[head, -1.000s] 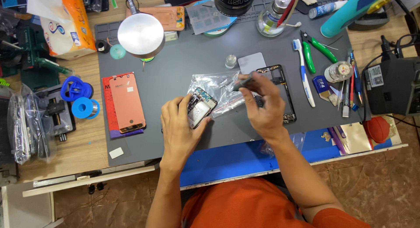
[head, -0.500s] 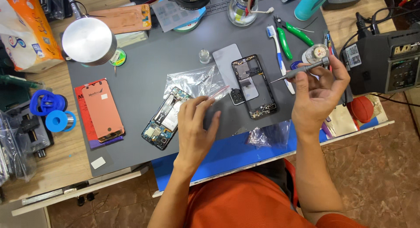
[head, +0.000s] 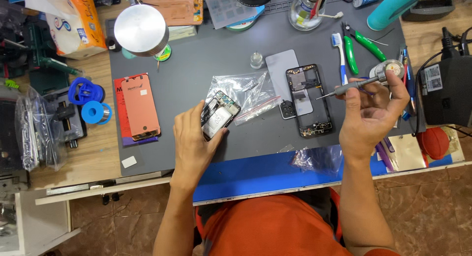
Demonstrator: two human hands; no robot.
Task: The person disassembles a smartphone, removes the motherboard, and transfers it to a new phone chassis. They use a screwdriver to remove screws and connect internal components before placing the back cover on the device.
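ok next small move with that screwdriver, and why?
Probably bring the screwdriver in the right hand down to the opened phone. The left hand steadies that phone on the grey mat, while the tip points into open air, touching nothing.

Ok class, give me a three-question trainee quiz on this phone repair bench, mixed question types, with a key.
1. True or false: the right hand holds a toothbrush.
2. Which lies under the left hand? A) a green plier B) an opened phone body C) a solder spool
3. What colour is the screen panel at the mat's left edge?

Key:
1. False: it holds a grey screwdriver; the toothbrush lies on the grey mat.
2. B, the opened phone body.
3. Orange, the screen panel.
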